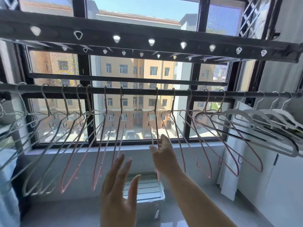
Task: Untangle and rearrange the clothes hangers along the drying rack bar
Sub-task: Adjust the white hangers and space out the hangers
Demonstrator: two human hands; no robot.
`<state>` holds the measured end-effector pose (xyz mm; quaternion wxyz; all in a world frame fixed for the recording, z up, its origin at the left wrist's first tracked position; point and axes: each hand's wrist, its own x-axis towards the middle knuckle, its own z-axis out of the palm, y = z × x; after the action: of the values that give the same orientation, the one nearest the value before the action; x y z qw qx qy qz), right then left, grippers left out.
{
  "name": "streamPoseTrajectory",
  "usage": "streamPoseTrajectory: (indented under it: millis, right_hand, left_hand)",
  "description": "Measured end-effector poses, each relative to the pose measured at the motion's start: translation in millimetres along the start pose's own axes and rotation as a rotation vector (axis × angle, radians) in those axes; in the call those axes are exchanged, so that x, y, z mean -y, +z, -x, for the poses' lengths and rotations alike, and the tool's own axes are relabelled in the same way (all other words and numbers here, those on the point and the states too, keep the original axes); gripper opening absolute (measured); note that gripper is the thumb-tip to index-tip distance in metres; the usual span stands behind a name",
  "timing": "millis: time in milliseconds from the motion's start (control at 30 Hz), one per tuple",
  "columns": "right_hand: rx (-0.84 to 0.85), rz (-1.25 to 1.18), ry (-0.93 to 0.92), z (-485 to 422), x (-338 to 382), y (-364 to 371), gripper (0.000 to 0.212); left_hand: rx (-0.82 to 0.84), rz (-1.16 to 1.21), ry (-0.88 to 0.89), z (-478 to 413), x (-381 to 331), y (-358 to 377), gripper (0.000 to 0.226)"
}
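Presently catalogued, one moment at the drying rack:

- Drying rack bar (139, 92): dark rod running from 9 o'clock to 3 o'clock across the window, with every hanger hook over it.
- Grey wire hangers (41, 145): cluster toward 9 o'clock, bodies overlapping; whether they are actually snagged cannot be told.
- Pink hangers (101, 145): a run from centre-left out toward 3 o'clock, unevenly spaced, several leaning and crossing on the right.
- White hangers (262, 118): bunched tight at 3 o'clock, shoulders stacked against one another.
- Pink hanger in hand (156, 128): hangs at centre, hook on the bar at 12 o'clock from the hand.
- Right hand (164, 154): raised at centre, thumb and fingers pinched narrowly on the lower wire of that hanger; contact looks light.
- Left hand (119, 185): at 6 o'clock, spread wide, fingers fanned, holding nothing, just beside the neighbouring pink hanger (119, 128).
- Storage box (146, 189): pale, on the floor below the hands, not involved.
- Step in hand, judged: freeing and spacing the centre hanger.
- Handling advice: steady the neighbour with the free hand; lift the held hanger slightly to unweight its hook, then slide along the bar rather than tugging sideways, since thin wire will swing and catch adjacent notches. Aim for even gaps, working outward toward the crowded 3 o'clock end.
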<state>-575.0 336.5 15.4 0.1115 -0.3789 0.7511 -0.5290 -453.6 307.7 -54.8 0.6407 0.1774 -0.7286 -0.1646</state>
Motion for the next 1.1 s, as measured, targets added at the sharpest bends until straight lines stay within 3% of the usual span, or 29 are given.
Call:
streamPoseTrajectory:
  millis: [67, 200, 333, 500, 767, 1100]
  right_hand:
    - [-0.042, 0.158, -0.141, 6, 9, 2, 0.065]
    - [0.054, 0.163, -0.307, 14, 28, 17, 0.055]
    - [0.329, -0.016, -0.084, 11, 35, 40, 0.047]
    - [0.392, -0.189, 0.066, 7, 25, 61, 0.049]
    - [0.321, -0.661, 0.135, 11, 18, 67, 0.041]
    - [0.337, -0.739, 0.165, 0, 9, 35, 0.034]
  left_hand:
    - [-0.059, -0.035, -0.015, -8, 2, -12, 0.051]
    - [0.081, -0.119, -0.168, -13, 13, -16, 0.055]
    - [0.139, -0.029, -0.327, -6, 26, -21, 0.046]
    - [0.179, 0.242, -0.565, 0, 37, -33, 0.034]
    - [0.220, 0.279, -0.558, 7, 34, -33, 0.038]
    - [0.169, 0.252, -0.510, 3, 13, -3, 0.031]
